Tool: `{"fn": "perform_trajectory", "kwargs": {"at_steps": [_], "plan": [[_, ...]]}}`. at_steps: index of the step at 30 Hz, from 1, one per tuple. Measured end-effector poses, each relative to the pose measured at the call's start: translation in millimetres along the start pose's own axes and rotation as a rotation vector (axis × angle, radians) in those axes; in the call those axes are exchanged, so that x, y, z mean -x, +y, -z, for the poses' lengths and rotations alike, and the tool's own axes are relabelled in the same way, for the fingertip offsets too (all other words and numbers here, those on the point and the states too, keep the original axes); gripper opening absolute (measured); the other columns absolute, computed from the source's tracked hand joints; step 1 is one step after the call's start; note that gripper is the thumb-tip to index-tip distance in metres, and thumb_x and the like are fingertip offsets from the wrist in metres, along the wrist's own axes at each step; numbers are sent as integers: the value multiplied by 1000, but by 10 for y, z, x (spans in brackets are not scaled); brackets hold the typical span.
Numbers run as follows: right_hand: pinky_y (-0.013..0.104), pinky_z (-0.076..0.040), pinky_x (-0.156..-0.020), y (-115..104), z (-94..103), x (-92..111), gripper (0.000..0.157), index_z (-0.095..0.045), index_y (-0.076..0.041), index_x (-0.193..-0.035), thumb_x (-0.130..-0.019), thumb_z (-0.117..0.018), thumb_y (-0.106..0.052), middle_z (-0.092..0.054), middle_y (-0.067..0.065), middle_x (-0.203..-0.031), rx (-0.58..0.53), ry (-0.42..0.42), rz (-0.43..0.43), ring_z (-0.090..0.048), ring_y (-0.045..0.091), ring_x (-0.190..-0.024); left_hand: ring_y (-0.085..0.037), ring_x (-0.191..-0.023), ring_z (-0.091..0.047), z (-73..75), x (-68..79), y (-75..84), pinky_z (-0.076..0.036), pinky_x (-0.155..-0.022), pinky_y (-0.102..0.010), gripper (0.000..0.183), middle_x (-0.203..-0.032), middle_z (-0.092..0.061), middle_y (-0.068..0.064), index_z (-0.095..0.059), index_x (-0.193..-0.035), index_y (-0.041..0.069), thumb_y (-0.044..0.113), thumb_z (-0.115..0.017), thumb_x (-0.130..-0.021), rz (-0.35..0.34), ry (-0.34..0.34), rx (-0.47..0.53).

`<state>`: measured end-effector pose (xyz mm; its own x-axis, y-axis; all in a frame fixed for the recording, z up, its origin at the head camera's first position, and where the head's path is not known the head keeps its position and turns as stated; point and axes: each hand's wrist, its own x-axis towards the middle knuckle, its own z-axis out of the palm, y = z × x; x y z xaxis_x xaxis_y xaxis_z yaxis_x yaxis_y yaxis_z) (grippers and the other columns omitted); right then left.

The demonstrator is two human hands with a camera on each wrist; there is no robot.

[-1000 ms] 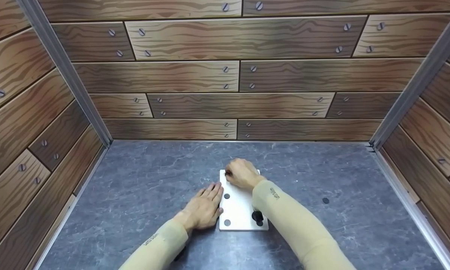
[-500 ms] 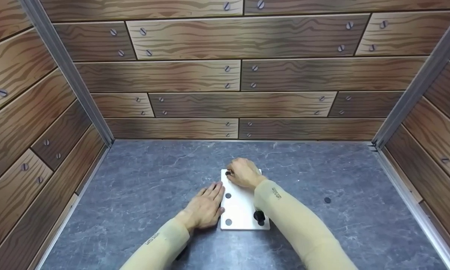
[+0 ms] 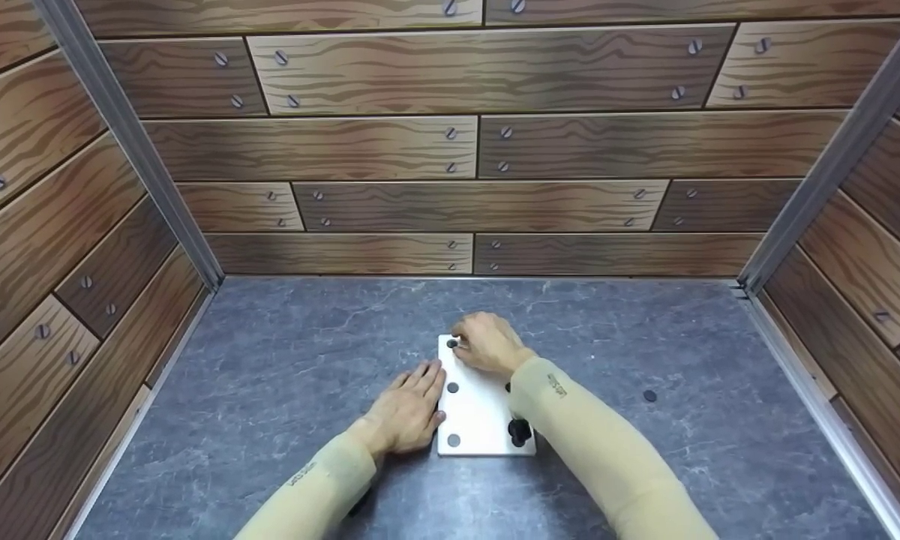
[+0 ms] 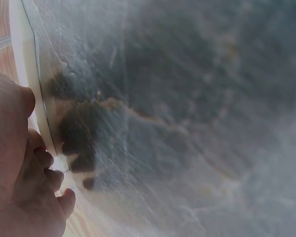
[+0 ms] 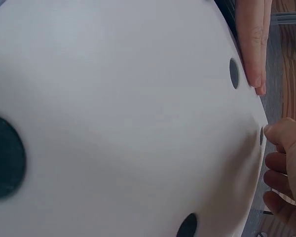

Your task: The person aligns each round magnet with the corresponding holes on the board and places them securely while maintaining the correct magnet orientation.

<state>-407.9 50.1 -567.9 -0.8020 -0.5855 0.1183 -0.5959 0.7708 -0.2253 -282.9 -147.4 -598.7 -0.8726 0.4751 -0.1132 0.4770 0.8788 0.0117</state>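
Observation:
A white rectangular board (image 3: pixel 480 420) with dark round spots lies on the grey surface. My left hand (image 3: pixel 405 411) rests beside its left edge, straight fingers touching that edge; the left wrist view shows the hand (image 4: pixel 24 163) from below. My right hand (image 3: pixel 487 343) is over the board's far end. Its thumb and forefinger stand apart around a dark round spot (image 3: pixel 452 343) at the far left corner. In the right wrist view the thumb touches this spot's rim (image 5: pixel 261 136), and nothing shows between the bent fingers. A black knob-like piece (image 3: pixel 519 431) stands at the near right corner.
A loose black disc (image 3: pixel 650 396) lies on the grey surface (image 3: pixel 330 330) right of the board. Wood-patterned walls (image 3: pixel 390 206) rise at the back and both sides, joined by metal corner rails (image 3: pixel 131 150). The right forearm covers part of the board's right side.
The right thumb and forefinger have parted slightly, and the dark spot at the far left corner shows more fully between them. The left hand stays at the board's edge. The view shifts slightly.

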Motion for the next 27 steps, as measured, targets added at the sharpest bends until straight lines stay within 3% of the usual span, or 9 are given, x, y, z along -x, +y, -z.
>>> {"fn": "perform_trajectory", "kwargs": {"at_steps": [17,27], "plan": [[52,-66,-105,106,203,191,36,-79,-8,-138,-108,-76,-29,-82,14,-133,-14,-43,-52,-79,37,-122,-35,-175,-32,-11,-7,-1,-36,-140,-54,69,-187,-29,-15,-29,-177,2,40,-38,-120,7,-22,35],[55,-64,-108,202,235,322,38,-80,-5,-135,-105,-79,-28,-83,17,-131,-44,-5,-78,-79,39,-123,-36,-174,-33,-21,-16,6,-36,-139,-55,70,-187,-29,-16,-29,-177,2,40,-39,-119,5,-23,27]]}}
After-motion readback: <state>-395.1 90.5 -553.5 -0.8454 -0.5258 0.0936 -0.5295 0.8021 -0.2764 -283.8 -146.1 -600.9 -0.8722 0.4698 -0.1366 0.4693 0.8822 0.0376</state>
